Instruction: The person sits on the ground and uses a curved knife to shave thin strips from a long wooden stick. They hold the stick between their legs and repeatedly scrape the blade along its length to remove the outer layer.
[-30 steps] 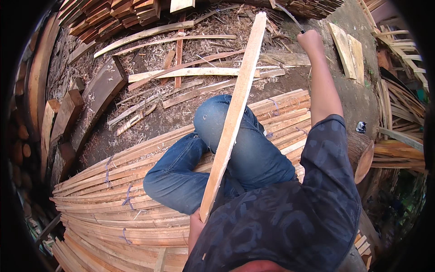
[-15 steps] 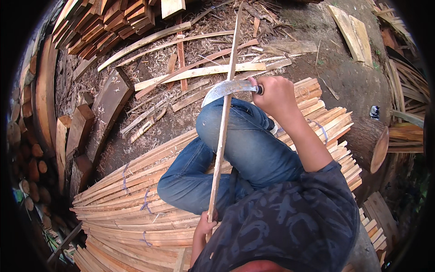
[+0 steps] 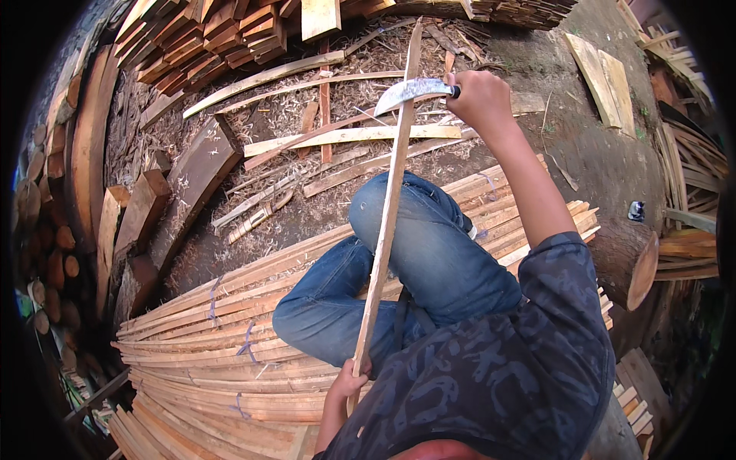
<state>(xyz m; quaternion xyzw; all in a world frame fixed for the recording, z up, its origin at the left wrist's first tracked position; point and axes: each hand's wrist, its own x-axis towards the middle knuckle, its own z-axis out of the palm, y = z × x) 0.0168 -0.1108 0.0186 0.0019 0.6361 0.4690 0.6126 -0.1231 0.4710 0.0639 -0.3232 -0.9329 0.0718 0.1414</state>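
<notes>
A long, narrow wooden strip (image 3: 389, 203) slants away from my body across my raised knee. Close to my torso, my left hand (image 3: 350, 381) is closed around its near end. My right hand (image 3: 484, 100) grips the dark handle of a curved knife (image 3: 410, 93), arm stretched forward. The broad, pale blade lies across the strip near its far end, its hooked tip pointing left. Part of the left hand's fingers is hidden behind the wood.
Bundles of sticks (image 3: 199, 333) tied with purple string lie beneath my legs. Stacked planks (image 3: 222, 38) stand at the far left, thick beams (image 3: 195, 180) nearer. Loose slats (image 3: 345, 138) and shavings cover the ground ahead. A log (image 3: 632, 261) lies at right.
My right hand has moved the knife forward along the strip, from over the knee toward the far end. My left hand still holds the near end.
</notes>
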